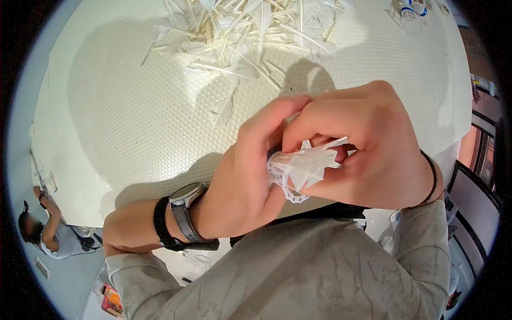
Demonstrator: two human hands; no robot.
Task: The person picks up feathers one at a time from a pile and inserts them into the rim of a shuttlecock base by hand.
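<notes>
Close to my body, both hands meet around a small bunch of white feathers (308, 166) with ragged, cut-looking ends. A white plastic band with a row of small holes (292, 195) curves round the lower left of the bunch. My left hand (250, 152) is closed around the bunch's left end and the band, its fingertips partly hidden. My right hand (368, 144) is closed, its curled fingers and thumb gripping the feathers from the right. Beyond them, a heap of loose white feathers (240, 32) lies on the table, and a single feather (225, 109) lies nearer me.
The white table (144, 122) has a dimpled surface and a curved edge. At its far right stand small clear and blue items (413, 9). A person (50, 229) sits at the far left. A red and orange box (111, 300) is below on the left.
</notes>
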